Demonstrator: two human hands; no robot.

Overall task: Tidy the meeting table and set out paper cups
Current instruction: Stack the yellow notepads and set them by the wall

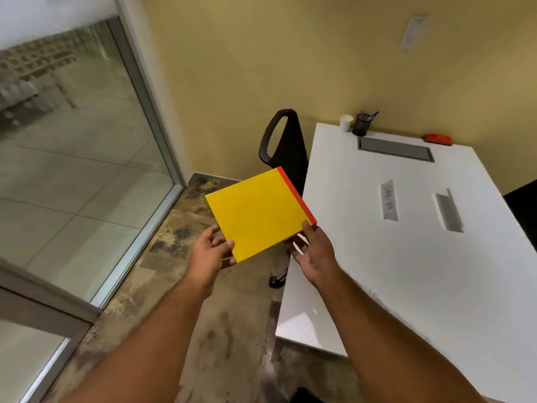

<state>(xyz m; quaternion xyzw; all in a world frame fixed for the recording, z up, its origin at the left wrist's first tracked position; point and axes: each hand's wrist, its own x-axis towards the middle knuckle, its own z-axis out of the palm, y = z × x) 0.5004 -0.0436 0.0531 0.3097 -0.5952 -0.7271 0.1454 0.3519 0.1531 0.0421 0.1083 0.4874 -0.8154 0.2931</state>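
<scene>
Both hands gripped a yellow notebook (258,213) at frame centre: left hand (210,253) on lower-left corner, right hand (315,251) on lower-right. Paper cup (346,122) stood upper right on the white table (406,271).

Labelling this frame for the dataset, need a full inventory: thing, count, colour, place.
notebook: 1, yellow with a red spine edge, held up off the table's left edge
table: 1, white, right side of the view
paper cup: 1, white, far left corner of the table
pen holder: 1, black mesh with blue pens, just right of the cup
stapler-like object: 1, red, far edge of the table; too small to be sure
cable hatch: 1, grey, set in the tabletop near the far end
chair: 1, black, at the table's far left side
glass partition: 1, clear, left
left hand: holds the notebook's near left corner
right hand: holds its near right corner
</scene>
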